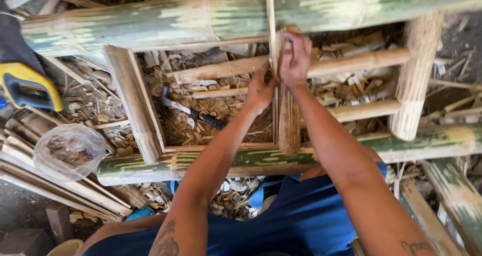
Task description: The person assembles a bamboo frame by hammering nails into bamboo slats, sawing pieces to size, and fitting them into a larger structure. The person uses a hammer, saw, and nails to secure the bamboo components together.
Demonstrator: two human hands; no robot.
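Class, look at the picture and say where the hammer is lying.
The hammer lies on wood shavings inside the bamboo frame, just left of the left hand in the head view.

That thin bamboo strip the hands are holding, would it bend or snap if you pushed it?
The thin bamboo strip looks long and very slim, so it would probably flex rather than stay stiff. It likely weighs little, since the left hand and right hand grip it lightly. Pushed hard sideways, it might split.

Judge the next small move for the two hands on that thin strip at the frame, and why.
Probably draw the thin bamboo strip tighter against the upright bamboo post. Both the left hand and right hand pinch it right where the post meets the horizontal crosspiece, and the strip runs straight up past the large green bamboo pole.
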